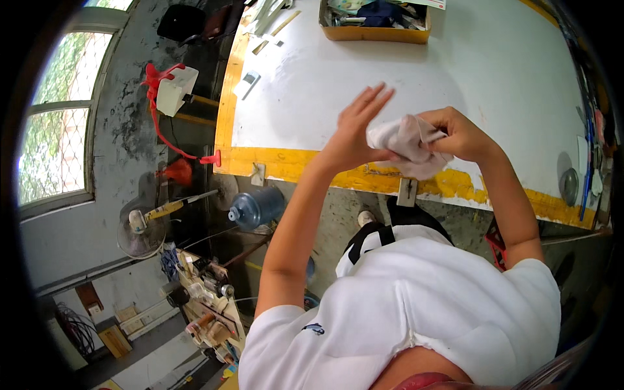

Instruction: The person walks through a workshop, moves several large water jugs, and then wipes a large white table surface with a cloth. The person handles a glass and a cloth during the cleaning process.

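Note:
Above the front edge of the white-topped table (312, 97), a crumpled whitish cloth (416, 144) hangs between my hands. My right hand (463, 133) is closed on the cloth's right side, with its fingers curled into the folds. To the left, my left hand (359, 133) has its fingers stretched out and pointing away from me. Its thumb reaches toward the cloth's lower left side, and I cannot tell whether it presses on it. The folds hide what is inside the cloth, if anything.
A cardboard box (377, 32) of mixed items stands at the table's far side. A small pale device (247, 84) lies near the left edge. A glass disc-like object (569, 186) sits at the right. On the floor are a blue water bottle (257, 208) and a fan (140, 231).

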Action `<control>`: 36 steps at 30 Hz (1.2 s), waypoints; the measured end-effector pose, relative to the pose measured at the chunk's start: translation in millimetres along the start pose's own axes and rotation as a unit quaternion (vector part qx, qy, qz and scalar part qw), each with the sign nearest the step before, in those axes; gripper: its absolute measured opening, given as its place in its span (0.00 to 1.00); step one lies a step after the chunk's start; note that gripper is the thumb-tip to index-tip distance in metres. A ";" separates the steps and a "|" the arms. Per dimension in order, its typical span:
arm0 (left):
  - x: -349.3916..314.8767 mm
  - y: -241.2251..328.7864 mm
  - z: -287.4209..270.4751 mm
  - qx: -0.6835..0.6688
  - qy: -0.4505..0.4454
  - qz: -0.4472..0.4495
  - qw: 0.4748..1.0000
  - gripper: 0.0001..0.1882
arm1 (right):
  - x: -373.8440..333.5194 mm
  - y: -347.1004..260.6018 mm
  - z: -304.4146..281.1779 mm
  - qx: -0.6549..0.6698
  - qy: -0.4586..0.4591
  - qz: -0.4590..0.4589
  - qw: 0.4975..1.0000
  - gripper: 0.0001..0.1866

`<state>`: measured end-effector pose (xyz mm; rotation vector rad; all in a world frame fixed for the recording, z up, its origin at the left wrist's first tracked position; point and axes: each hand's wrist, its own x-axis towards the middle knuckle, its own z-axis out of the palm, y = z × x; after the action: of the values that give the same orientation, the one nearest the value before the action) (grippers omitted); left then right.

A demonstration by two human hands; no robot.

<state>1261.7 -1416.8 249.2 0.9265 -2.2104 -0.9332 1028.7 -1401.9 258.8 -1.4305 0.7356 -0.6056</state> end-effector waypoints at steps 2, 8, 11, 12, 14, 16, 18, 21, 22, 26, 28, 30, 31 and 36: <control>-3.6 -12.9 8.8 -0.012 -0.086 0.003 0.996 0.35 | 3.1 -15.0 -2.1 -0.009 -0.018 -0.009 1.000 0.07; -20.4 -8.3 -4.2 -0.187 -0.108 -0.184 0.959 0.13 | -14.6 -26.9 -43.9 0.080 0.214 0.042 0.973 0.12; -17.7 4.3 -20.2 -0.286 -0.020 -0.269 0.919 0.10 | -0.4 -3.4 -69.5 0.167 0.181 0.037 0.969 0.17; -13.1 -0.9 -21.4 -0.255 0.025 -0.285 0.924 0.10 | 10.7 19.5 -81.8 0.107 0.205 0.044 0.972 0.18; -11.8 -34.1 -12.5 -0.022 0.062 -0.273 0.960 0.20 | 22.5 73.8 -106.9 -0.020 0.256 0.050 0.965 0.21; -22.5 -68.0 8.9 0.280 0.128 -0.179 0.934 0.27 | 14.0 109.4 -106.5 -0.280 0.336 0.114 0.892 0.20; -37.8 -83.8 33.4 0.309 0.000 -0.206 0.929 0.40 | -10.1 146.6 -103.4 -0.376 0.360 0.118 0.846 0.19; -52.3 -109.4 66.7 0.326 -0.111 -0.177 0.922 0.42 | -58.4 181.0 -79.7 -0.215 0.307 0.222 0.900 0.16; -61.7 -134.4 77.5 0.317 -0.109 -0.177 0.926 0.41 | -70.2 185.8 -63.7 -0.198 0.311 0.241 0.898 0.15; -46.1 -186.5 103.3 0.333 -0.095 -0.180 0.921 0.35 | -132.0 218.2 -20.1 -0.206 0.296 0.318 0.877 0.13; -36.6 -195.1 117.6 0.309 -0.124 -0.107 0.937 0.32 | -147.5 225.4 5.2 -0.166 0.318 0.354 0.864 0.12; -30.2 -208.6 111.5 0.302 -0.130 -0.111 0.938 0.30 | -153.2 225.7 24.4 -0.086 0.348 0.385 0.850 0.12; -26.3 -219.2 100.3 0.307 -0.126 -0.143 0.933 0.29 | -155.0 226.1 34.6 -0.013 0.375 0.400 0.836 0.12; -32.7 -310.6 -5.3 0.408 -0.025 -0.227 0.884 0.27 | -145.4 242.6 61.4 0.063 0.417 0.420 0.804 0.13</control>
<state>1401.5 -1554.8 6.4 1.8728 -2.5013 -0.1362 966.6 -1236.6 29.5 -0.5189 1.8549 -0.5301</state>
